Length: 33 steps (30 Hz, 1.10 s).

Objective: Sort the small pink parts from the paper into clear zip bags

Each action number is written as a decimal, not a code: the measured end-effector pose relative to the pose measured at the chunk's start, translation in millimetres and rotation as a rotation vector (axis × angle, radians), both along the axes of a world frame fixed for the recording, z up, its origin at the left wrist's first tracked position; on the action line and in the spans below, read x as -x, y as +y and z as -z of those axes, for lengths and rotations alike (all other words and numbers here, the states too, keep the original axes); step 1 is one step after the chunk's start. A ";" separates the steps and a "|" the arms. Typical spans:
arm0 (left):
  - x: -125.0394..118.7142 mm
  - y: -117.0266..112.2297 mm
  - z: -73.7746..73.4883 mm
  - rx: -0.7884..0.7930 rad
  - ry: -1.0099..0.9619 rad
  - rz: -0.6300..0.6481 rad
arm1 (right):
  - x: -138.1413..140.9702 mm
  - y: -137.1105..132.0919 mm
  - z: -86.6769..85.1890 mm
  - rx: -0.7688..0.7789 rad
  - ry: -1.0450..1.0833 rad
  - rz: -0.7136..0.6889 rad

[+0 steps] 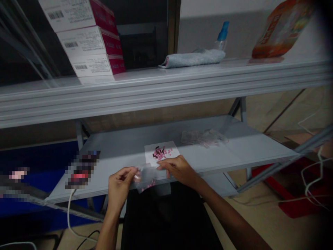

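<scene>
clear plastic bag (pixel 147 178): held between both hands, over the near edge of the lower shelf and just in front of a white paper sheet. a few small pink pieces (pixel 148 186) lie in its lower part.

left hand (pixel 119 185): fingers clenched, with thumb and fingertips pinching the left edge of the bag.

right hand (pixel 178 170): fingers extended and laid across the upper edge of the bag. whether the thumb closes on the film cannot be determined from this view.

lower metal shelf (pixel 117 166): grey, directly beyond the hands. it carries the white paper sheet (pixel 173 149), on which sits a loose heap of pink and dark pieces (pixel 159 152). a pile of clear bags (pixel 204 138) lies to the right of the sheet, well apart from both hands. a pixelated object (pixel 82 170) lies near the left end of the shelf, too blurred to identify, with a white cable (pixel 69 215) running down from it.

floor, right side: a red tray (pixel 293 187) sits beneath loose white cables (pixel 313 180).

upper shelf (pixel 156 92): farthest level. it carries a stack of three white-and-red cartons (pixel 91 45), a folded grey cloth (pixel 192 58), a spray bottle (pixel 221 36) with a blue top, and an orange packet (pixel 282 29).
</scene>
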State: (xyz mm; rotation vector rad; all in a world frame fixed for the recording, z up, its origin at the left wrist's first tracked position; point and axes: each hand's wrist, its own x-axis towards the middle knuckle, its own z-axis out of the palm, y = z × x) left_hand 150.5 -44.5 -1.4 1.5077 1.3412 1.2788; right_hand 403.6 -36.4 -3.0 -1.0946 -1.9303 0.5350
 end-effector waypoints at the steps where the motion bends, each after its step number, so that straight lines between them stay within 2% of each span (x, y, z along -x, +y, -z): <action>1: 7.8 5.6 5.4 -0.034 0.009 -0.112 | -12.8 5.2 1.3 -0.017 -0.060 0.121; 2: 16.4 11.5 11.6 -0.058 0.029 -0.207 | -27.5 10.4 2.8 -0.050 -0.132 0.263; 5: 41.4 27.7 30.4 -0.106 0.165 -0.324 | -74.6 23.8 9.1 -0.130 -0.428 0.687; 7: 51.5 33.2 38.0 -0.189 0.329 -0.381 | -100.8 30.0 15.6 -0.131 -0.580 0.875; 9: 53.4 33.2 38.9 -0.290 0.479 -0.425 | -119.3 34.2 22.7 -0.090 -0.661 0.979; 10: 51.6 31.6 37.4 -0.340 0.538 -0.420 | -125.6 35.7 25.6 -0.060 -0.677 1.012; 12: 44.9 27.3 32.6 -0.400 0.622 -0.311 | -133.3 36.9 27.7 -0.029 -0.664 1.065; 15: 33.9 22.9 27.0 -0.380 0.706 -0.065 | -133.5 32.8 18.4 -0.171 -0.505 1.116; 17: 27.4 21.3 24.0 -0.388 0.738 -0.018 | -124.4 25.2 5.4 -0.327 -0.307 1.058; 19: 19.0 17.2 18.4 -0.455 0.712 -0.047 | -106.2 13.9 -9.1 -0.400 -0.083 0.890; 20: 13.1 13.3 14.1 -0.493 0.671 -0.063 | -93.7 7.0 -15.7 -0.386 0.015 0.790; 22: -2.3 1.4 3.7 -0.550 0.557 -0.051 | -63.8 -8.1 -26.1 -0.259 0.095 0.500; 25: -27.2 -19.6 -8.7 -0.534 0.398 0.057 | -17.9 -28.6 -32.9 -0.089 0.086 0.084; 27: -37.1 -28.6 -11.0 -0.457 0.310 0.097 | 2.7 -35.2 -32.0 0.002 0.114 -0.074; 29: -38.8 -30.7 -9.5 -0.391 0.231 0.064 | 9.8 -32.6 -27.2 0.035 0.160 -0.070; 31: -35.1 -27.2 -7.1 -0.343 0.183 0.023 | 4.7 -20.7 -18.8 0.016 0.197 0.071; 33: -30.6 -21.3 -5.8 -0.300 0.170 0.035 | -6.2 -3.0 -6.9 -0.021 0.171 0.231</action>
